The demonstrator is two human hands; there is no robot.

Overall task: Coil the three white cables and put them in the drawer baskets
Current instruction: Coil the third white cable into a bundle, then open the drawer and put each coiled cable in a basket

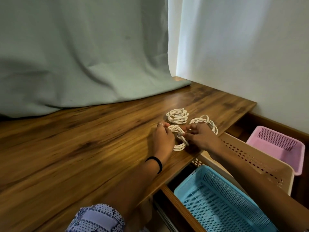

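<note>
The single view comes from a camera worn on the person's head, looking forward and steeply down over both forearms onto the wooden tabletop (pixel 83 148), close enough that the left hand (pixel 162 139) and right hand (pixel 199 138) sit near the middle of the frame. It faces toward a grey-green curtain (pixel 75 56) at the table's far edge and a white wall (pixel 250 56) at the right, with the wide-angle lens bending the table edges. The lower right corner takes in the open drawer (pixel 173 196) below the table's edge, seen from above.
</note>
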